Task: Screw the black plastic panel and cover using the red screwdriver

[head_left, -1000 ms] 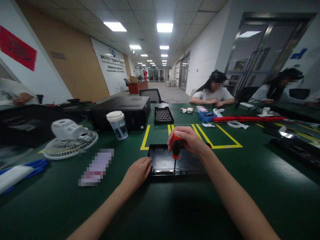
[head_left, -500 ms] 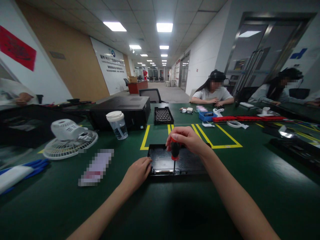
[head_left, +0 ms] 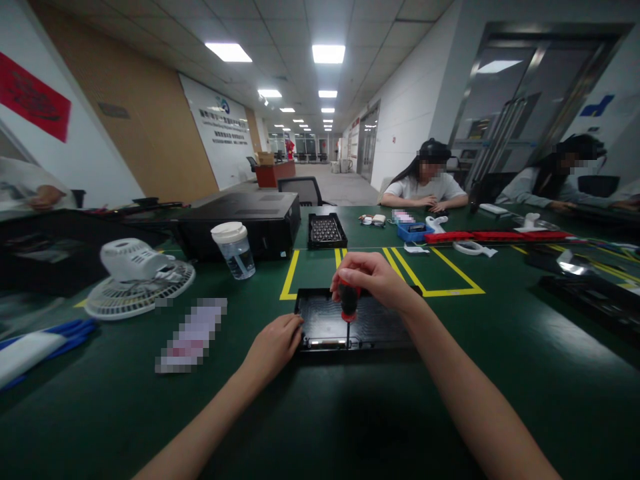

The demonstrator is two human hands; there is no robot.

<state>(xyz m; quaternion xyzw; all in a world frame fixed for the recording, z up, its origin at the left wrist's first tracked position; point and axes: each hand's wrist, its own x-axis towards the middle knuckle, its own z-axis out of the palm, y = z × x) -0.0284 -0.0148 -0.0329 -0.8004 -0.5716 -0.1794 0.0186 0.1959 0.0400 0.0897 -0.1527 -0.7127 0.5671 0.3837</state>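
In front of me a shallow black casing (head_left: pixel 320 320) with a raised rim lies flat on the green table. A screwdriver (head_left: pixel 349 307) with a red and black handle stands nearly upright over it, its shaft reaching down to the near edge. My right hand (head_left: pixel 369 277) grips the top of the handle from above. The tip is too small to make out. At the casing's left end, my left hand (head_left: pixel 280 337) holds the rim with fingers curled over it; the thumb's contact is hard to see. A small bright strip (head_left: pixel 327 344) shows along the near inner edge.
Left of me are a white fan (head_left: pixel 135 273), a lidded cup (head_left: pixel 235 250) and blue gloves (head_left: pixel 65 337). A large black case (head_left: pixel 245 223) and a dark tray (head_left: pixel 327 231) stand beyond. Co-workers sit at the far right and far left. Yellow tape (head_left: pixel 450 293) marks the table.
My right hand's fingers have shifted slightly on the screwdriver handle, as though turned. The screwdriver stays at the same spot. My left hand and the casing have not visibly moved.
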